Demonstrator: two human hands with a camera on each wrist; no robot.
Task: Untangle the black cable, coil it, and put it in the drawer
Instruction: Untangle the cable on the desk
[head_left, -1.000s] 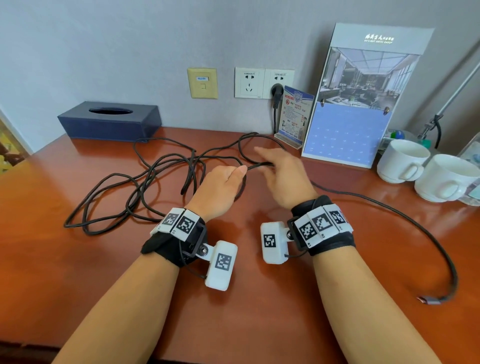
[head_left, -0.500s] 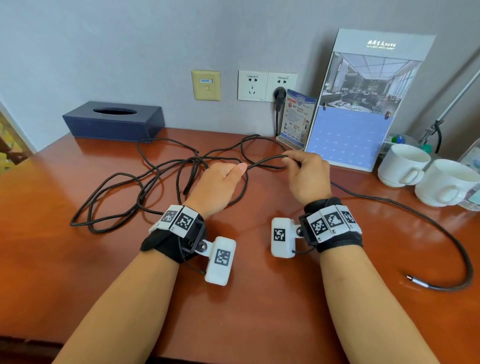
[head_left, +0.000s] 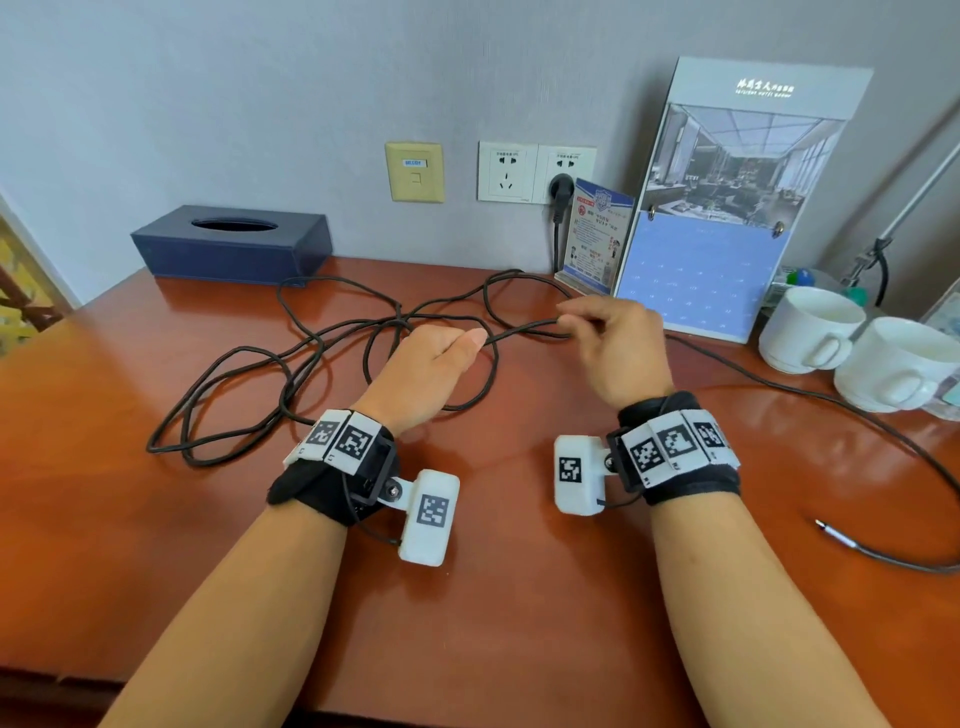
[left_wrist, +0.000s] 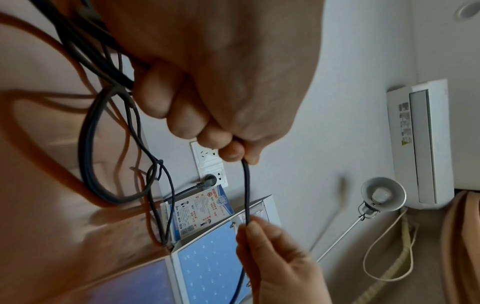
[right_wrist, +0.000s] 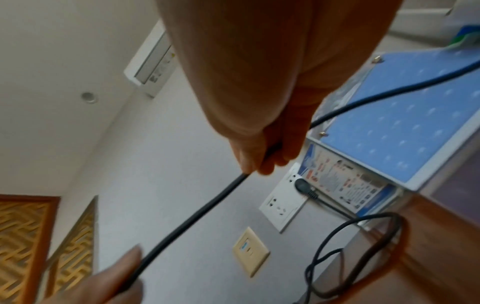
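A long black cable (head_left: 270, 364) lies in tangled loops on the red-brown desk (head_left: 130, 545), left of my hands. My left hand (head_left: 431, 369) is curled into a fist round the cable (left_wrist: 246, 185), thumb pressed on it. My right hand (head_left: 608, 338) pinches the same cable (right_wrist: 202, 207) a short way to the right, so a straight stretch runs between the two hands above the desk. From my right hand the cable sweeps right and round to its loose metal plug (head_left: 836, 535) near the front right. No drawer is in view.
A dark blue tissue box (head_left: 234, 244) stands at the back left. A tall blue display card (head_left: 727, 208), a small leaflet stand (head_left: 597, 236) and two white cups (head_left: 810, 327) line the back right. Wall sockets (head_left: 535, 174) hold another black plug.
My right hand closed on the cable and drew it to the right, away from my left hand, straightening the stretch between them. The loose plug end slid back and right on the desk.
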